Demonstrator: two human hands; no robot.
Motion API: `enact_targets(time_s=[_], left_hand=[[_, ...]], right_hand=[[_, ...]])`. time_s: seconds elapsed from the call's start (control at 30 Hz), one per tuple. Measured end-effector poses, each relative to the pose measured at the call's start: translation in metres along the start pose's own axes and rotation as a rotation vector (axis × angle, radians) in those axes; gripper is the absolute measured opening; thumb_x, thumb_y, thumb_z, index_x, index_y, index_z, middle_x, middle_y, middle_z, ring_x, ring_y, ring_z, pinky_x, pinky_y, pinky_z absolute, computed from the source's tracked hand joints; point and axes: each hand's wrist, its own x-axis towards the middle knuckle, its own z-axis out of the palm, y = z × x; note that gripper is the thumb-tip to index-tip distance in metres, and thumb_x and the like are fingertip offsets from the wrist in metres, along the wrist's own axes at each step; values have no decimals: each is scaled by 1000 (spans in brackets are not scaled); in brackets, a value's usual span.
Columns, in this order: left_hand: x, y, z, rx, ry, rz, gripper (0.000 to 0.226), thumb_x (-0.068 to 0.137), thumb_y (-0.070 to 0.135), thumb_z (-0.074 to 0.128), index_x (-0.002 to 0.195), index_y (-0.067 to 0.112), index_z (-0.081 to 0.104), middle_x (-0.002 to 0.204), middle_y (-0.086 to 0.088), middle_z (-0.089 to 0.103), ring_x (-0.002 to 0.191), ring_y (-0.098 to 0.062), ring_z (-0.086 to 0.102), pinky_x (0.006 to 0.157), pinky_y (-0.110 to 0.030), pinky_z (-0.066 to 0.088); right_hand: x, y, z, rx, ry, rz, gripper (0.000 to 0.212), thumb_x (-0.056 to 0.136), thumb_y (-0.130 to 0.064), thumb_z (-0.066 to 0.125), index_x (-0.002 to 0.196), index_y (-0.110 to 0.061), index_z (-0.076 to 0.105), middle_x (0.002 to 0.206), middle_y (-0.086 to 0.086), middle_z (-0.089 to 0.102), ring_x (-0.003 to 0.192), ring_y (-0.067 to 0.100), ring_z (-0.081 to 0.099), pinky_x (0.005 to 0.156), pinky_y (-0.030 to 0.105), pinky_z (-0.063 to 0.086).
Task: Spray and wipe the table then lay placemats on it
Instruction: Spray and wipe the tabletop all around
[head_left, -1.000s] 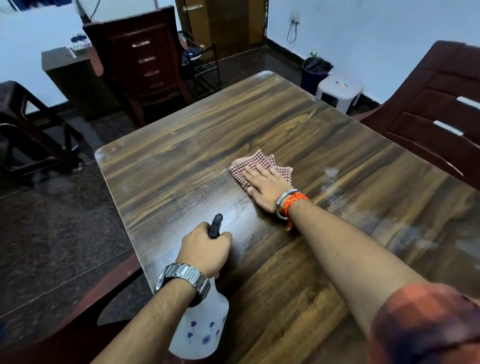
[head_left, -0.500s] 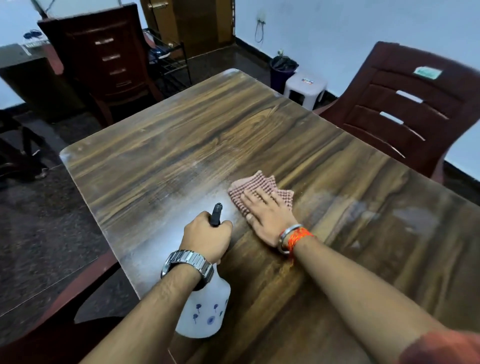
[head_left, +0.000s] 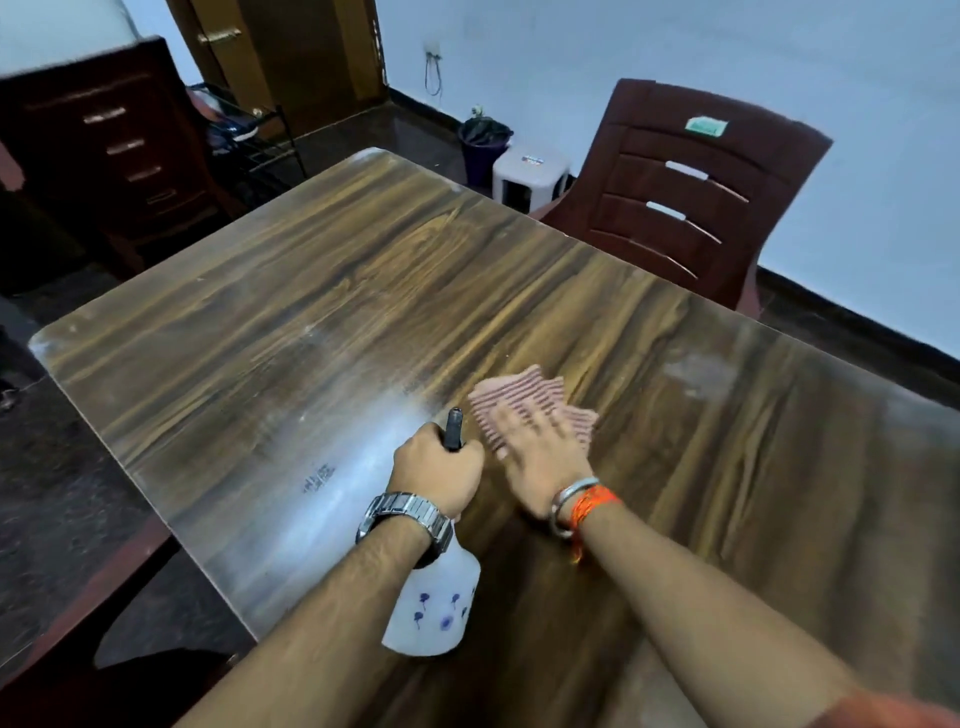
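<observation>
Maroon plastic chair (head_left: 654, 111) (green sticker on its back), white stool (head_left: 530, 169), dark bin (head_left: 485, 143), wooden door (head_left: 306, 57)

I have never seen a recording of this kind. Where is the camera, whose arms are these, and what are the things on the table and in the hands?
There is no machine here. A person wears a camera on the head. It looks forward and down, so you see that person's own two arms from above. The left hand grips a white spray bottle with small blue flowers on it, and the dark nozzle sticks out above the fingers. The right hand lies flat on a pinkish cloth and presses it against the wooden table. The blur there suggests a wiping motion. Pale, wet-looking streaks show on the wood near the bottle. A dark red chair stands beside the table, on the right.
</observation>
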Motion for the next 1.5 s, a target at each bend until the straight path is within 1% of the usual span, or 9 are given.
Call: enact_targets(time_s=[0.13,0.3,0.4,0.6,0.7,0.83,1.03,1.17,1.5], left_hand=[[-8,9,14,35,6,23,19,86,28,54,72,19,45,76,-4,55,58,-16,48,47,-28,27],[-16,3,13,3,-8,22,19,83,29,52,73,16,41,70,-7,57,59,-31,70,45,-24,31],[-23,-8,10,-41,17,-14,20,80,28,52,71,16,38,66,-6,52,56,-33,71,45,-23,32],[-50,-25,3,-39,89,-35,21,81,26,52,71,14,38,66,-6,50,52,-30,65,44,-23,30],[-68,-31,-7,27,151,13,25,85,24,52,69,13,37,64,-6,45,53,-24,42,49,-30,25],[-104,-46,-13,38,143,51,24,85,24,52,71,13,37,66,-5,43,55,-23,36,51,-31,23],[-176,-89,0,-31,15,24,20,80,29,52,72,12,43,66,-6,50,63,-35,67,49,-28,33],[-226,-100,12,30,-54,65,18,88,25,53,79,10,49,75,-7,56,52,-21,54,47,-27,31],[-293,-98,52,118,-191,112,17,88,28,57,86,11,58,89,-12,65,83,-33,60,66,-32,42]], right_hand=[[-26,27,-3,-65,-63,-327,57,90,-45,29,144,-28,36,150,-8,38,141,19,28,117,47,15],[-16,133,-28,-3,57,432,57,95,-44,21,150,-29,21,158,-6,21,145,23,15,117,47,5],[-17,116,-29,49,52,572,56,96,-42,23,151,-30,17,159,-10,13,146,23,11,116,49,2],[-67,-39,-2,-49,1,-77,60,83,-41,32,138,-25,49,143,-2,49,136,32,37,112,56,16],[-116,-107,28,-285,-229,-427,67,82,-40,21,147,-24,32,153,-4,31,145,31,12,111,53,-8],[-183,-118,47,-143,-169,-455,67,87,-44,22,151,-23,21,156,-2,25,147,23,2,117,49,-4],[-265,-63,25,-12,-22,125,56,87,-44,36,142,-32,41,147,-14,40,138,18,36,112,42,10],[-323,-65,25,94,108,546,55,88,-43,33,138,-29,49,144,-12,46,134,20,43,110,43,14],[-477,-65,34,-13,-143,288,57,90,-50,40,145,-38,32,147,-22,38,139,7,25,110,38,13]])
